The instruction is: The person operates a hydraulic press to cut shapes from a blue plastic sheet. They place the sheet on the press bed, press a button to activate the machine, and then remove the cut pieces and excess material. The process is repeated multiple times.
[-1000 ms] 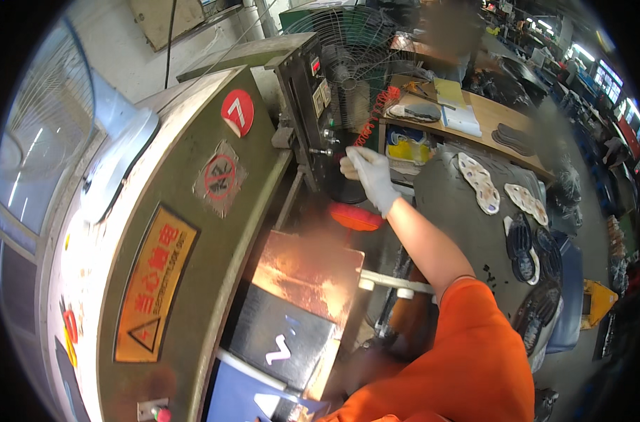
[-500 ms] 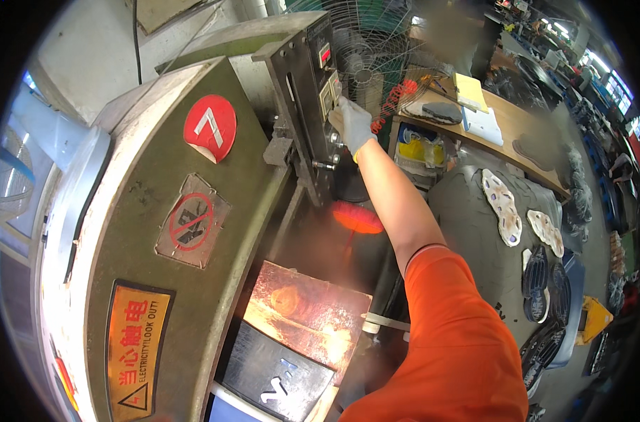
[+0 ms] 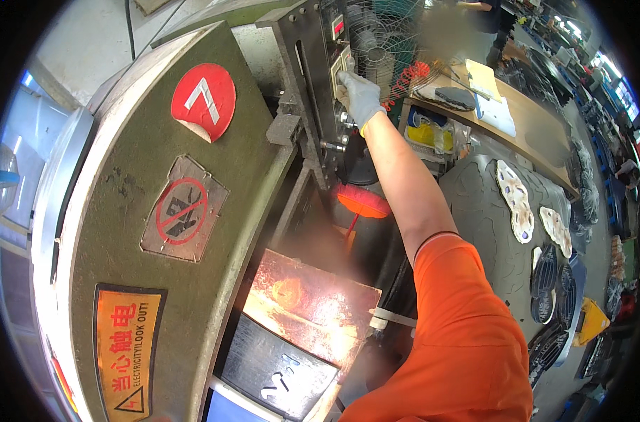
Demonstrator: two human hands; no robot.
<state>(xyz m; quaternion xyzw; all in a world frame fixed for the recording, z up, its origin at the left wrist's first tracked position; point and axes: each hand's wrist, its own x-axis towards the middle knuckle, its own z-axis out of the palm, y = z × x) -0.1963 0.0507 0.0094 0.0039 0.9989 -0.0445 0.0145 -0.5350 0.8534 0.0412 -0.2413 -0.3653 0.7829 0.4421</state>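
Observation:
My right hand (image 3: 362, 98), in a pale work glove with a yellow cuff edge, reaches up to the dark control panel (image 3: 325, 91) of a green machine (image 3: 133, 246). Its fingertips touch the pale-framed controller (image 3: 339, 70), partly covering it; the hand holds nothing. Just above it is a small red display (image 3: 337, 27). Metal knobs (image 3: 346, 119) stick out below the fingers. The orange sleeve (image 3: 467, 330) covers my upper arm. My left hand is out of view.
Below the panel lie a copper-coloured plate (image 3: 309, 295) and a dark plate (image 3: 277, 369) with white marks. A red round pad (image 3: 363, 202) is behind them. A wire-caged fan (image 3: 387, 49) stands beyond. To the right, shoe soles (image 3: 515, 200) lie on a grey surface beside a wooden desk (image 3: 538, 133).
The view has shifted a little, so the arm and the benches sit slightly further right. My right hand stays at the panel's controller, its fingers a little differently placed.

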